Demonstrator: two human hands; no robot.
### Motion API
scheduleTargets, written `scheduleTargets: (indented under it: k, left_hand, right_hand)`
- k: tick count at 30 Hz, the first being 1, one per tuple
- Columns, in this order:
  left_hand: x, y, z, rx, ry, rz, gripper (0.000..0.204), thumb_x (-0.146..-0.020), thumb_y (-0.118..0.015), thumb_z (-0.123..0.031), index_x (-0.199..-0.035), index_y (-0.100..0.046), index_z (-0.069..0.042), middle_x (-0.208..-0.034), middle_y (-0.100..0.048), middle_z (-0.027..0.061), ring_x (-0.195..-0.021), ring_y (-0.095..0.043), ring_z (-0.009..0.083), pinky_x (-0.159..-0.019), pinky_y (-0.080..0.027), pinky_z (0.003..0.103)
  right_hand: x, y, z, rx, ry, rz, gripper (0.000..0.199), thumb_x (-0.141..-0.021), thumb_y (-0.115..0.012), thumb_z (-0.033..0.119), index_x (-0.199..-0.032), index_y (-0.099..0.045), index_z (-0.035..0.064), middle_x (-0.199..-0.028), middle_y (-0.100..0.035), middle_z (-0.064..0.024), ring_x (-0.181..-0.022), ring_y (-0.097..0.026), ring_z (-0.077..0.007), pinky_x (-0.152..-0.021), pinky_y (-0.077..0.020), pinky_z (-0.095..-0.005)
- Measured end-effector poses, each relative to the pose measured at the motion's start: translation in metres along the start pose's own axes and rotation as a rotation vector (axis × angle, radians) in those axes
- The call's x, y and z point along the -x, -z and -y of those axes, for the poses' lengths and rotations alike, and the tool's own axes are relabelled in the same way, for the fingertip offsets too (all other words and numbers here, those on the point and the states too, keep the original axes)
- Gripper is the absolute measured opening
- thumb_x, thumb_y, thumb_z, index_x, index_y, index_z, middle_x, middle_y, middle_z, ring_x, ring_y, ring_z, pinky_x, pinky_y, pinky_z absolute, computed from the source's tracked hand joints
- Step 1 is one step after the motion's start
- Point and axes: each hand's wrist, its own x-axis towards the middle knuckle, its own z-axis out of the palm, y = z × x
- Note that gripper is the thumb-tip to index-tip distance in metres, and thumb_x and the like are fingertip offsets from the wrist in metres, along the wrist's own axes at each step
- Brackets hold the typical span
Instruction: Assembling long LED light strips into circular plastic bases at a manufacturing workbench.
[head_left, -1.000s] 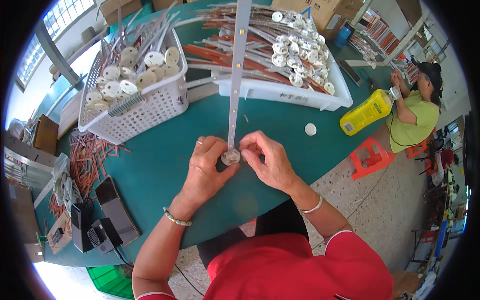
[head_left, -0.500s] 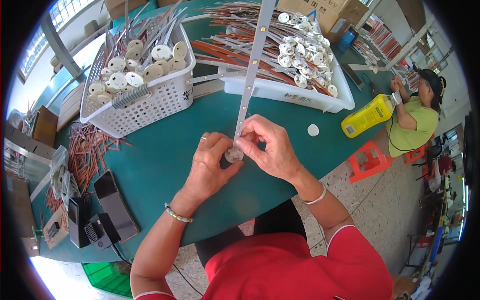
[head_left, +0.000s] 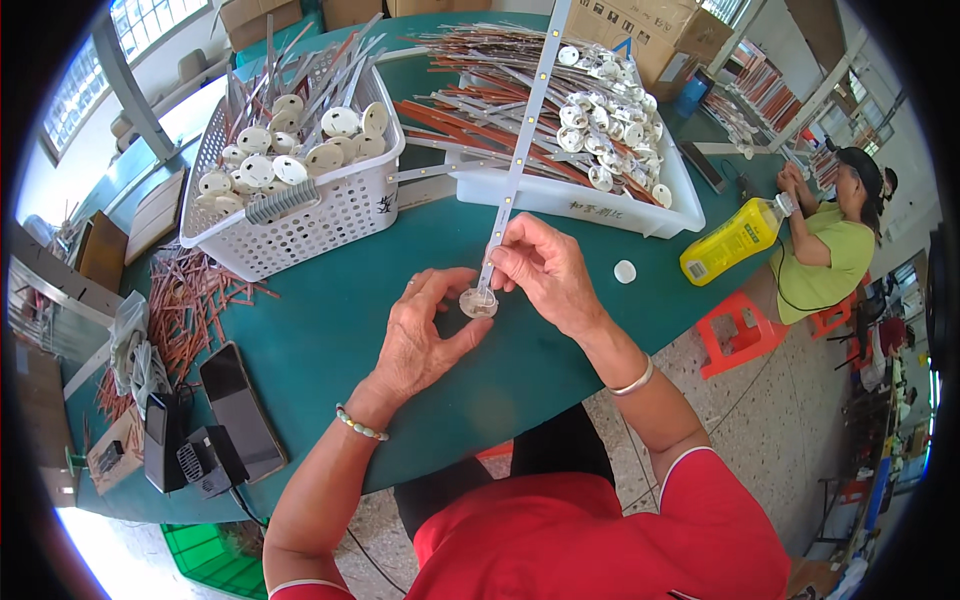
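Fingers (head_left: 517, 264) of the right hand (head_left: 550, 277): thumb and index closed, pinching a pale LED strip (head_left: 525, 140) just above its lower end; other fingers curled in. Left hand (head_left: 412, 326): thumb and index spread in a wide C, round disc (head_left: 478, 303) between them. Thumb lies along disc's near edge, index tip by its far edge; cannot tell whether they actually grip it. Strip's lower end overlaps the disc; strip rises from there, leaning right, small yellow dots along it.

Places, all from the disc: green counter (head_left: 340, 310) below and around it. White perforated basket (head_left: 290, 238) up and left, well apart, full of strips with discs. White tray (head_left: 585, 207) beyond it, up and right, heaped with more strips and discs. Small white round piece (head_left: 625, 271) to the right, flat on the counter. Yellow bottle (head_left: 735, 240) farther right, tilted in view. Dark phone (head_left: 243, 410) lower left.

Writing: row of dark characters on tray's front wall, looks handwritten. Dark marks on basket's right side, blurred. Bottle has dark label print plus a pale patch, too small to read. Carton (head_left: 640, 35) far beyond disc has printed handling symbols and a blue angular mark.
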Motion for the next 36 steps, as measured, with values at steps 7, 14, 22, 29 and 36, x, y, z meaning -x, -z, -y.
scheduleTargets:
  k: [7, 14, 22, 29, 36]
  left_hand:
    - [0.002, -0.002, -0.007, -0.05, 0.01, -0.021, 0.043, -0.073, -0.082, -0.013, -0.112, -0.063, -0.005, -0.097, -0.064, 0.0114, -0.091, -0.059, 0.0283, -0.079, -0.052, 0.039]
    - [0.0, -0.009, 0.006, -0.26, -0.113, -0.147, 0.038, -0.07, -0.082, -0.009, -0.104, -0.066, -0.005, -0.096, -0.063, 0.0095, -0.097, -0.055, 0.0314, -0.087, -0.047, 0.041]
    - [-0.002, -0.003, 0.006, -0.306, -0.183, -0.121, 0.031, -0.069, -0.078, -0.005, -0.097, -0.065, -0.003, -0.096, -0.062, 0.0123, -0.095, -0.056, 0.0318, -0.085, -0.046, 0.042]
    - [0.007, -0.015, 0.014, -0.278, -0.189, -0.16, 0.031, -0.071, -0.077, -0.007, -0.1, -0.065, -0.007, -0.1, -0.059, 0.0126, -0.097, -0.055, 0.0346, -0.089, -0.045, 0.044]
    - [0.002, -0.009, -0.001, -0.059, -0.103, -0.366, 0.021, -0.085, -0.065, -0.011, -0.104, -0.065, -0.002, -0.094, -0.06, 0.0157, -0.092, -0.055, 0.0358, -0.084, -0.046, 0.043]
  right_hand:
    - [0.002, -0.006, 0.004, -0.037, 0.007, -0.019, 0.011, -0.097, -0.061, 0.007, -0.089, -0.056, 0.0016, -0.079, -0.063, -0.0027, -0.068, -0.062, -0.008, -0.06, -0.0499, -0.0229]
    - [0.006, -0.012, -0.008, 0.162, 0.167, 0.0, 0.011, -0.091, -0.059, -0.005, -0.085, -0.051, -0.0019, -0.074, -0.057, -0.0064, -0.063, -0.059, -0.0115, -0.059, -0.0502, -0.0256]
    - [0.005, -0.014, 0.003, 0.38, 0.264, 0.024, 0.013, -0.088, -0.065, 0.0, -0.085, -0.052, -0.0011, -0.076, -0.057, -0.0144, -0.065, -0.059, -0.0273, -0.06, -0.0489, -0.0349]
    - [0.017, -0.011, -0.015, 0.528, 0.385, 0.005, 0.005, -0.085, -0.063, -0.003, -0.084, -0.059, -0.0007, -0.081, -0.064, -0.0123, -0.069, -0.063, -0.0278, -0.063, -0.0506, -0.0334]
    - [-0.001, -0.003, 0.008, 0.399, 0.168, 0.023, 0.006, -0.09, -0.062, 0.002, -0.084, -0.062, -0.0004, -0.074, -0.064, -0.0059, -0.065, -0.062, -0.0121, -0.059, -0.0482, -0.0262]
